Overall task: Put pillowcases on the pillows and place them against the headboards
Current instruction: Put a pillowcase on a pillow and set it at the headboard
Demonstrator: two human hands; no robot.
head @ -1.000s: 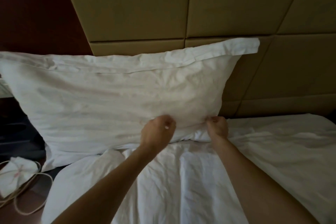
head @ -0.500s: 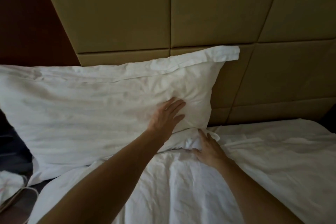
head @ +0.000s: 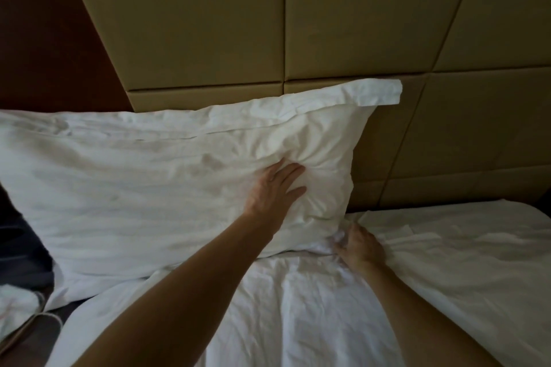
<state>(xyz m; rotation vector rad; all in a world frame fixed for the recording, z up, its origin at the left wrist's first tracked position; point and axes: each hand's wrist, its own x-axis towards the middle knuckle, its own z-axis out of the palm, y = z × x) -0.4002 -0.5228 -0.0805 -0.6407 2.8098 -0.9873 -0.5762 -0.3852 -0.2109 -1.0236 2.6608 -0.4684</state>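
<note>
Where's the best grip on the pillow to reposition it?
Likely its lower right corner, from the front right: the pillow leans on the headboard, so its back is blocked, and that corner is stuffed and exposed. The top flap is only loose fabric.

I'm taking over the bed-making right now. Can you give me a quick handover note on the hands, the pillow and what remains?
Hands: the left hand is open and flat, pressing the pillow near its right end. The right hand is at the pillow's lower right corner with its fingers in the cloth; I cannot tell if it grips.
Things: the pillow is cased and stands on the bed, against the headboard.
Done: this pillow is cased and placed.
Left: let go, then do any other pillows; none are in view.
</note>
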